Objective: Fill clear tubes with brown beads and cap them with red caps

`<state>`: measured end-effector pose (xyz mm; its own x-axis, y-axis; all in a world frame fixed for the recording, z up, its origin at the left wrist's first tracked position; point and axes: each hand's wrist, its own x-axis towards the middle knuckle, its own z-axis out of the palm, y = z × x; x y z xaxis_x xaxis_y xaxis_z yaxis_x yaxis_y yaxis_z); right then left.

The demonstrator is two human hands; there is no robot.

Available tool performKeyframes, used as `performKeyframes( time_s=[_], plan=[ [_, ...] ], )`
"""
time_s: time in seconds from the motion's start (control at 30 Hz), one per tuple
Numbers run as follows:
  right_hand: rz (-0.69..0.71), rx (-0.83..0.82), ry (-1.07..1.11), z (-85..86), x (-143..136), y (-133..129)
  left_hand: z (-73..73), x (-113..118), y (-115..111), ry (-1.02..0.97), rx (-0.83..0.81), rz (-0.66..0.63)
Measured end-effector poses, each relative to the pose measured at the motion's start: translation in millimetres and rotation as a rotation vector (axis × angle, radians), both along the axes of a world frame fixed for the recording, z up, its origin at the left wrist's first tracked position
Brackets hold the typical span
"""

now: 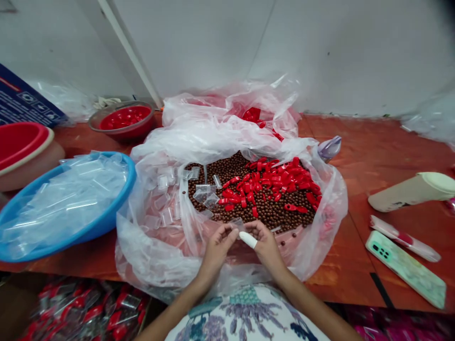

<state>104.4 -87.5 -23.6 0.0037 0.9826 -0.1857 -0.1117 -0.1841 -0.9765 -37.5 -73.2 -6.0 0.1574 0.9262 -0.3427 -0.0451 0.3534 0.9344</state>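
Close in front of me, my left hand (221,242) pinches a small clear plastic piece (236,223) between thumb and fingers. My right hand (265,240), a white cover on its thumb, is closed at the right edge of the same piece. Both hands are over the near side of a large clear plastic bag (149,258), spread open. Inside it lie many brown beads (265,210), a pile of red plastic clips (280,182) and several clear plastic pieces (206,192) on the left. What the right fingertips cover is hidden.
Left stand a blue basin (130,182) of clear pieces, stacked basins (46,142) and a bowl (142,130) of red parts. Another bag (227,102) is behind. Right on the red table (337,265) lie a phone (408,270), a wrapped item (405,239) and a tumbler (408,192).
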Motion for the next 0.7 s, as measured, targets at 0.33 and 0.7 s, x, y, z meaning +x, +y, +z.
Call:
performKeyframes(
  time_s=[0.33,0.7],
  plan=[
    [0.095,0.153,-0.449,6.5,51,-9,10.8,-42,71,0.846,0.303,-0.476],
    [-0.032,0.128,-0.582,0.9,88,-6,-21.2,0,85,0.7,0.281,-0.515]
  ],
)
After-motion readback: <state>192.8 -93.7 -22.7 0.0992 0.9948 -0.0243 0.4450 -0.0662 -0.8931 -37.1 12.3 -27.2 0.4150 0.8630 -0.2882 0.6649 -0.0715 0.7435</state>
